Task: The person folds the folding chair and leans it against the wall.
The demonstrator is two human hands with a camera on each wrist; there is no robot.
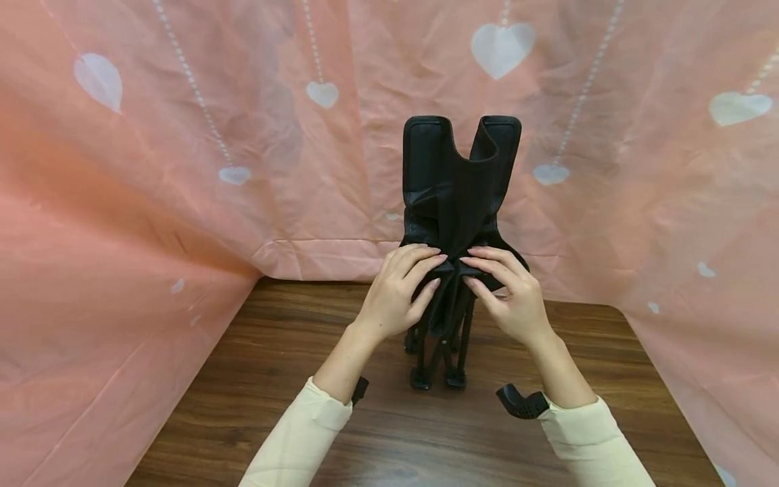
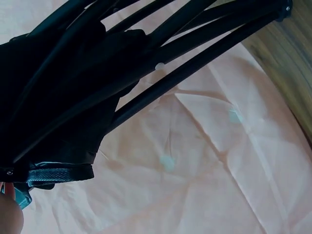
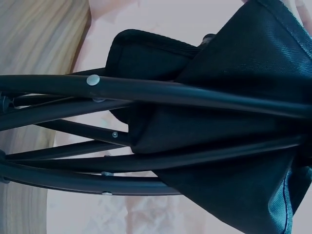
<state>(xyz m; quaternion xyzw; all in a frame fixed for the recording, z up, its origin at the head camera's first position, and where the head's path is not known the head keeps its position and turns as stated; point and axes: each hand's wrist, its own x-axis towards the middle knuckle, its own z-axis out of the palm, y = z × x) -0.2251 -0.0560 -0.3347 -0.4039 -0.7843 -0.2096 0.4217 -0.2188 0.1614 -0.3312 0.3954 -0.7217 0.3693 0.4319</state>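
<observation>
A black folding camp chair (image 1: 453, 203) stands upright on its feet, partly folded, with its fabric back rising in two peaks and its seat bunched in the middle. My left hand (image 1: 395, 291) grips the near left part of the seat, fingers over the top and thumb lower down. On the near right part, my right hand (image 1: 514, 297) holds the seat the same way, its fingertips close to those of the left. Dark leg tubes (image 2: 195, 61) run close together in the left wrist view. Rivets join the crossed tubes (image 3: 146, 90) under the drooping fabric (image 3: 229, 131) in the right wrist view.
Below the chair lies a brown wood-grain surface (image 1: 292, 352). Pink cloth (image 1: 201, 135) printed with white hearts hangs behind it and along both sides. A black wrist mount (image 1: 522, 402) sticks out from the right cuff, another (image 1: 360, 390) from the left.
</observation>
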